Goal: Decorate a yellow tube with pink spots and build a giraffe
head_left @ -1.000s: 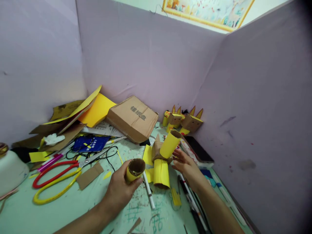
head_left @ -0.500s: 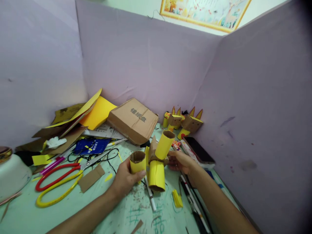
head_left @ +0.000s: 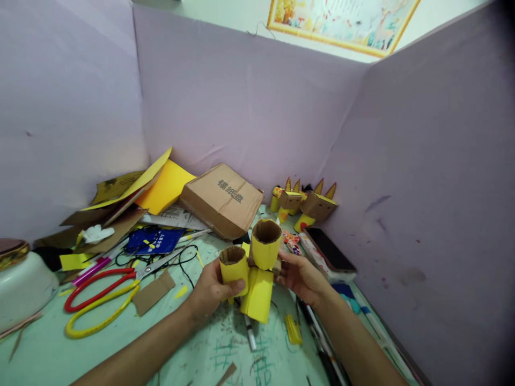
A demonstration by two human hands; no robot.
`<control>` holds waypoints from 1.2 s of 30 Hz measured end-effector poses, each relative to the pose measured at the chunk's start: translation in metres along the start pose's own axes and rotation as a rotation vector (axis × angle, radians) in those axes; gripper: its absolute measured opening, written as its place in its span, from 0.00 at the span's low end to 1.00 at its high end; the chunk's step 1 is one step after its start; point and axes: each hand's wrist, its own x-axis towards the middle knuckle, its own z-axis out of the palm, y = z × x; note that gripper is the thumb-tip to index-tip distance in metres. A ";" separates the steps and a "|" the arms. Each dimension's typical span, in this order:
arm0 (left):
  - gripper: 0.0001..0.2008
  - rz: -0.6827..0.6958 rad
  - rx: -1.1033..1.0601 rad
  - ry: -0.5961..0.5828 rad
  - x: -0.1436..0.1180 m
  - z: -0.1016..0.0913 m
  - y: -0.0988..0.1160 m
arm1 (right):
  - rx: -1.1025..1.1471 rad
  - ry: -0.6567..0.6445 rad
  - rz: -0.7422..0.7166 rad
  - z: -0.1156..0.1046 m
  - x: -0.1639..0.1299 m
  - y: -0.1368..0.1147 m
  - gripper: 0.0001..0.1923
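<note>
Left hand (head_left: 209, 292) grips a short yellow paper-wrapped cardboard tube (head_left: 233, 269) — I see my right hand (head_left: 300, 276) closed on the joined yellow tube figure (head_left: 261, 268), both above the green tabletop (head_left: 120, 343).

Worn on the head, looking forward and down from close above a cluttered green table (head_left: 48, 354) into the corner of lilac partition walls (head_left: 241, 107), with both forearms entering from the bottom edge, a framed picture (head_left: 341, 21) cut by the top edge, no second view.
</note>
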 end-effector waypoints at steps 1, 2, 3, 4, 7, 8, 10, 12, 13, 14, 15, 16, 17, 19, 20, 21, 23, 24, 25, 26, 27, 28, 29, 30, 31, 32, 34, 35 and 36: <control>0.30 0.007 0.025 0.009 -0.001 0.000 0.001 | 0.020 0.001 -0.048 0.002 -0.003 0.001 0.11; 0.29 0.013 0.055 0.016 -0.002 0.000 0.001 | 0.041 0.015 -0.111 0.005 -0.006 0.002 0.14; 0.28 0.022 0.087 0.022 -0.003 0.000 0.001 | 0.060 0.044 -0.196 0.007 -0.008 0.002 0.17; 0.26 0.034 0.121 0.030 -0.004 0.000 0.001 | 0.074 0.092 -0.299 0.009 -0.011 0.003 0.21; 0.23 0.070 0.219 0.048 -0.008 0.000 -0.002 | 0.046 0.272 -0.633 0.015 -0.019 0.003 0.31; 0.22 0.072 0.242 0.045 -0.009 0.001 -0.004 | 0.006 0.318 -0.714 0.017 -0.022 0.004 0.33; 0.21 0.053 0.257 0.038 -0.011 0.004 -0.008 | -0.082 0.381 -0.798 0.021 -0.030 0.005 0.33; 0.20 0.007 0.229 0.040 -0.012 0.007 -0.013 | -0.142 0.437 -0.824 0.026 -0.036 0.007 0.34; 0.19 -0.018 0.207 0.046 -0.012 0.008 -0.015 | -0.160 0.468 -0.826 0.029 -0.039 0.009 0.35; 0.19 -0.036 0.178 0.054 -0.012 0.009 -0.017 | -0.173 0.500 -0.825 0.031 -0.040 0.011 0.36; 0.19 -0.050 0.146 0.065 -0.012 0.009 -0.019 | -0.185 0.526 -0.826 0.034 -0.041 0.012 0.37; 0.19 -0.062 0.121 0.070 -0.011 0.009 -0.021 | -0.193 0.550 -0.829 0.036 -0.042 0.013 0.37; 0.19 -0.070 0.108 0.071 -0.010 0.008 -0.022 | -0.196 0.571 -0.835 0.038 -0.042 0.014 0.37; 0.19 -0.074 0.115 0.060 -0.009 0.007 -0.022 | -0.186 0.600 -0.850 0.041 -0.042 0.015 0.35; 0.19 -0.074 0.122 0.048 -0.009 0.006 -0.022 | -0.180 0.606 -0.859 0.042 -0.042 0.015 0.35; 0.19 -0.072 0.124 0.039 -0.008 0.005 -0.022 | -0.180 0.606 -0.864 0.043 -0.041 0.015 0.34; 0.19 -0.061 0.104 0.042 -0.008 0.005 -0.022 | -0.189 0.602 -0.872 0.043 -0.041 0.016 0.33; 0.20 -0.058 0.097 0.045 -0.008 0.005 -0.022 | -0.195 0.601 -0.875 0.042 -0.042 0.016 0.33; 0.20 -0.055 0.099 0.051 -0.008 0.005 -0.022 | -0.202 0.605 -0.878 0.040 -0.042 0.016 0.33; 0.20 -0.051 0.108 0.059 -0.008 0.005 -0.021 | -0.210 0.616 -0.880 0.039 -0.043 0.016 0.33; 0.20 -0.049 0.119 0.068 -0.008 0.005 -0.021 | -0.220 0.630 -0.879 0.037 -0.044 0.016 0.33; 0.20 -0.050 0.124 0.072 -0.009 0.006 -0.020 | -0.233 0.646 -0.875 0.036 -0.044 0.017 0.33; 0.20 -0.048 0.122 0.071 -0.009 0.006 -0.020 | -0.251 0.660 -0.866 0.035 -0.045 0.017 0.33; 0.21 -0.042 0.116 0.068 -0.010 0.006 -0.019 | -0.269 0.671 -0.856 0.034 -0.045 0.018 0.33; 0.21 -0.034 0.110 0.064 -0.010 0.006 -0.018 | -0.280 0.673 -0.851 0.034 -0.045 0.018 0.33; 0.21 -0.025 0.107 0.057 -0.011 0.006 -0.018 | -0.284 0.666 -0.848 0.034 -0.045 0.019 0.33; 0.21 -0.014 0.098 0.041 -0.011 0.006 -0.017 | -0.278 0.648 -0.853 0.034 -0.043 0.021 0.34; 0.21 -0.015 0.090 0.030 -0.012 0.006 -0.018 | -0.271 0.641 -0.857 0.034 -0.042 0.022 0.34; 0.21 -0.017 0.082 0.019 -0.011 0.005 -0.018 | -0.261 0.638 -0.858 0.033 -0.041 0.023 0.34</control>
